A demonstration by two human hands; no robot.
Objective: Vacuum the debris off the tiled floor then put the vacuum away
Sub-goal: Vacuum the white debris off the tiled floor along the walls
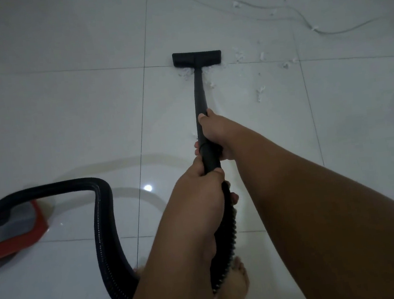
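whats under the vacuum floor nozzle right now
White debris scraps poke out along the near edge of the floor nozzle, beside the wand, on the tiled floor. Whatever lies directly beneath the nozzle is covered by it.

My vacuum's wand (199,95), floor nozzle (197,58) and ribbed hose (101,221) were all black, its body (11,232) red and grey, and the tiles (64,115) pale white crossed by thin dark grout lines (141,116), strewn with white debris scraps (239,56) and a white cord (298,12).
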